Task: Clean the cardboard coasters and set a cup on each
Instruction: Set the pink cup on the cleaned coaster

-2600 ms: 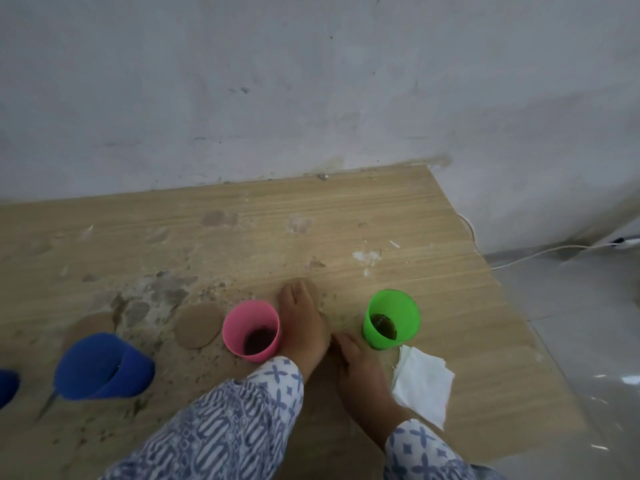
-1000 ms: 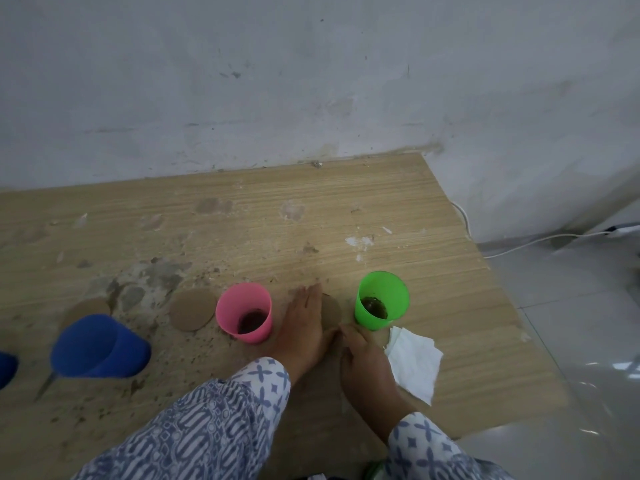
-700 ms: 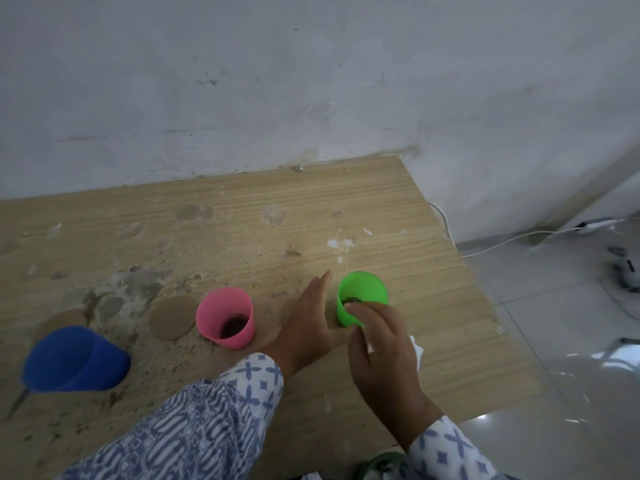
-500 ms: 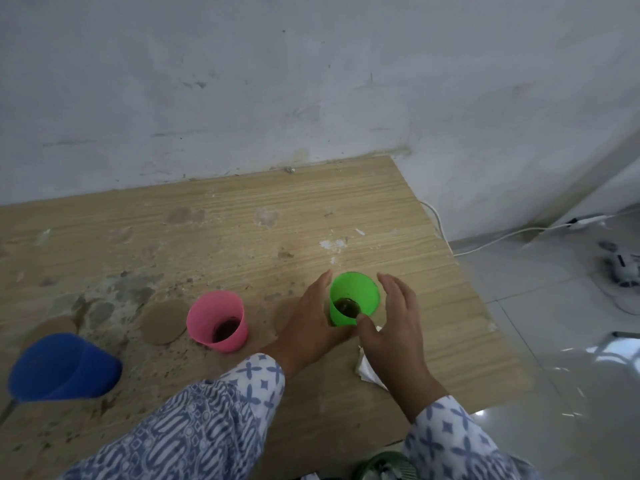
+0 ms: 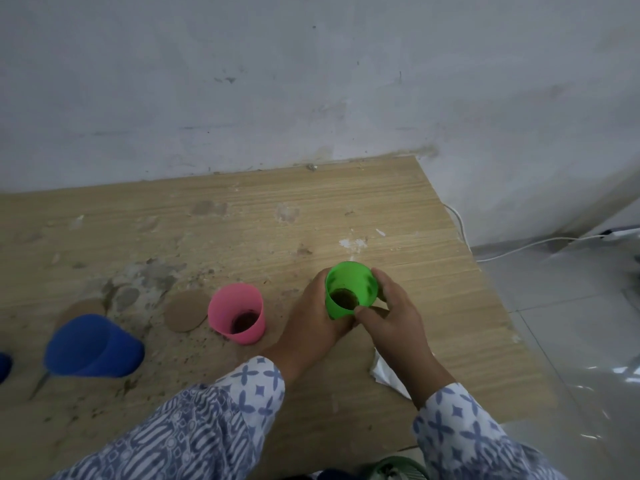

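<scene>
At right front of table (image 5: 398, 209): grips green cup (image 5: 350, 289) with right hand (image 5: 394, 322), fingers curled round far wall, thumb on near wall. Rests left hand (image 5: 311, 318) flat on wood just left of cup, fingers straight, touching cup's side. Hands close together, meeting near cup base. Cannot tell whether cup lifted or resting on wood; dark residue at bottom. Left of hands: pink cup (image 5: 237, 317), upright, with bare cardboard coaster (image 5: 183, 315) just beside. Farther left: blurred blue cup (image 5: 93, 344), second coaster (image 5: 81, 306) partly hidden behind. Under right forearm: white tissue (image 5: 384, 374). Across wood: dirt crumbs (image 5: 156, 329).
</scene>
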`<act>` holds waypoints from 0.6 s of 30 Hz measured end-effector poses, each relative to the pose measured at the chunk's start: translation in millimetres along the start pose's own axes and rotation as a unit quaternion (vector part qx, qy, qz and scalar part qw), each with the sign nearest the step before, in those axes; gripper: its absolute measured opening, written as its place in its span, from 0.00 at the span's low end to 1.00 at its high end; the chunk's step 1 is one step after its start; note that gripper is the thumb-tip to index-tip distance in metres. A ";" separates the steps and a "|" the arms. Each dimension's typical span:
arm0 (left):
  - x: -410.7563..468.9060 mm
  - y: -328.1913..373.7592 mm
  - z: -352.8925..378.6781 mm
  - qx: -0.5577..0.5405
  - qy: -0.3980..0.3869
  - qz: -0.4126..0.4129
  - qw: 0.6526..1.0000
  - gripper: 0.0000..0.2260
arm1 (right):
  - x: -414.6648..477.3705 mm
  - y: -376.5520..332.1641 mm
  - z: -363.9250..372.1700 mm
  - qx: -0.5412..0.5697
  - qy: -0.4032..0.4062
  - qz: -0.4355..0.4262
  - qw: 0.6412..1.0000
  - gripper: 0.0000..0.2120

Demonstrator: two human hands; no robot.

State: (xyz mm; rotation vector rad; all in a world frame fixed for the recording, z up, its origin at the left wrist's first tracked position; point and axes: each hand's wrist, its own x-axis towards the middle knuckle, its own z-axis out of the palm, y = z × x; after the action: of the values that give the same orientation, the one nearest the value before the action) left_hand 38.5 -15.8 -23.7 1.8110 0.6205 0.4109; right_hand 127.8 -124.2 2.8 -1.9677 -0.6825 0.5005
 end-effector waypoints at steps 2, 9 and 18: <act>-5.1 -1.6 -9.3 0.003 0.030 -0.001 1.000 0.28 | 3.1 -4.7 6.7 0.001 -0.023 -0.012 1.000 0.31; -21.2 -8.8 -25.2 -0.018 0.083 -0.028 0.996 0.27 | 5.9 -12.0 27.6 -0.026 -0.079 -0.043 0.996 0.31; -22.6 -23.3 -24.0 -0.015 0.087 -0.052 0.995 0.28 | 6.6 -9.1 36.0 -0.053 -0.096 -0.044 0.993 0.31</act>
State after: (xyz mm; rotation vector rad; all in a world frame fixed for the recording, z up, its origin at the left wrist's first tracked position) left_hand 2.1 -5.4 -37.6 1.7166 0.8211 0.5083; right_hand 108.9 -92.7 -6.0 -1.9949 -0.9292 0.6149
